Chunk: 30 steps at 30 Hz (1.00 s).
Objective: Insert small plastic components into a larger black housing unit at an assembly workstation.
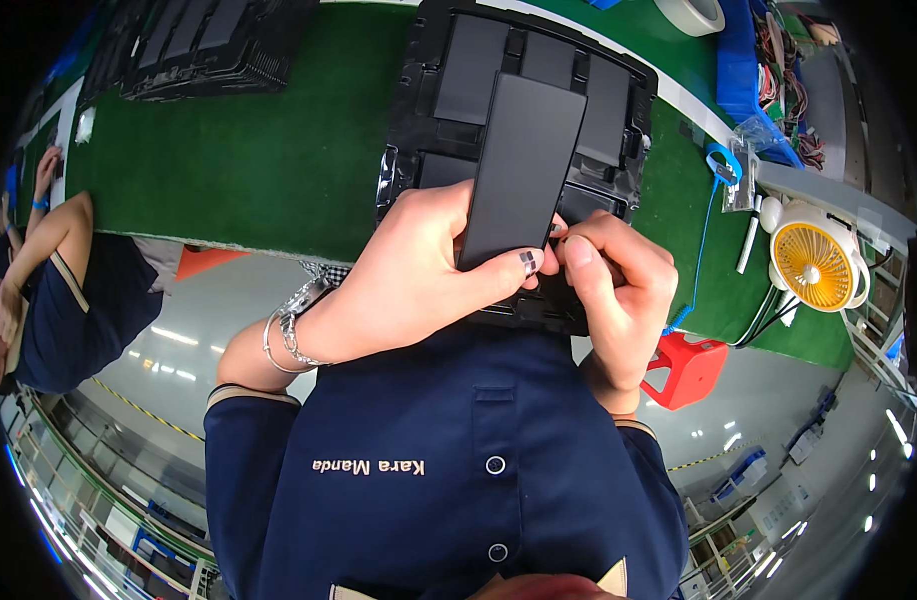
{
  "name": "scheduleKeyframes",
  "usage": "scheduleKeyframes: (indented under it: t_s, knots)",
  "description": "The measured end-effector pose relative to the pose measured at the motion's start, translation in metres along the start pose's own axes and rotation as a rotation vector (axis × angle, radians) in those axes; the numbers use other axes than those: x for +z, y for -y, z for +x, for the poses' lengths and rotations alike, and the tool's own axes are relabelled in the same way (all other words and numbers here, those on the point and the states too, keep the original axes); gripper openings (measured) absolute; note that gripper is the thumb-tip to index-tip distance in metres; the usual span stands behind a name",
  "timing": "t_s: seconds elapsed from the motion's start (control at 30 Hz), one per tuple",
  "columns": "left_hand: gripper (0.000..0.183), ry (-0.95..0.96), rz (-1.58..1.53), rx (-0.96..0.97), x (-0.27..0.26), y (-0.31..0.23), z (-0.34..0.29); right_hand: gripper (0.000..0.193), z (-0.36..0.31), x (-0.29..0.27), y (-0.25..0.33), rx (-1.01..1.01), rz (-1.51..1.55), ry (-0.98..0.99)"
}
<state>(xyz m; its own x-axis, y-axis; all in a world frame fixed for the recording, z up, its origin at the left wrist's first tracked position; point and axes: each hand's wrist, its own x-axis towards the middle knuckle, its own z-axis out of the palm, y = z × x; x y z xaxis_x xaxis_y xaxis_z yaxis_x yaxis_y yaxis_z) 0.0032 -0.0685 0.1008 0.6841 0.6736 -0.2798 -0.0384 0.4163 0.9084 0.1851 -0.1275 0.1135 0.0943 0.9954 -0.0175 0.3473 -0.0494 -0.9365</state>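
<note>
My left hand (409,270) is closed around the lower end of a flat black rectangular case (529,150), its thumb lying across the near end. The case is tilted up over a black plastic tray (399,150). At the lower right edge of the case, my right hand (624,280) has its thumb and forefinger pinched together. Whatever lies between those fingertips is too small or hidden to make out. Similar black cases (472,70) rest in the tray's compartments beyond my hands. The tray's near part is partly covered by my hands.
Stacked black trays (214,80) stand at the far left of the green table (249,170). To the right are a blue bin (741,85) with wires, a tape roll (695,14), a blue coiled cord (701,270), a pen (749,236) and a fan (814,268). Another person (84,310) sits left.
</note>
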Motion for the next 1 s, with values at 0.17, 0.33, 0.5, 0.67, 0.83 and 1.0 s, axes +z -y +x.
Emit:
scheduleKeyframes:
  t_s: [0.17, 0.33, 0.5, 0.67, 0.83, 1.0]
  knots:
    - [0.021, -0.001, 0.164, 0.096, -0.0028, 0.0038, 0.0006, 0.007, 0.0015, 0.0023, -0.0018, -0.004, -0.042, -0.010]
    - [0.021, -0.002, 0.207, 0.136, -0.0039, 0.0029, 0.0010, 0.007, 0.0027, 0.0026, -0.0017, -0.020, -0.096, -0.011]
    - [0.018, -0.006, 0.308, 0.167, -0.0051, 0.0024, 0.0020, 0.007, 0.0042, 0.0034, -0.0023, -0.028, -0.114, -0.001]
    - [0.018, -0.013, 0.356, 0.204, -0.0055, 0.0021, 0.0022, 0.008, 0.0026, 0.0038, -0.0034, -0.016, -0.114, -0.003]
    - [0.019, -0.019, 0.371, 0.221, -0.0049, 0.0030, 0.0021, 0.008, 0.0032, 0.0040, -0.0040, -0.017, -0.103, -0.003]
    - [0.017, -0.026, 0.397, 0.232, -0.0042, 0.0024, 0.0031, 0.009, 0.0029, 0.0043, -0.0031, -0.013, -0.108, -0.017]
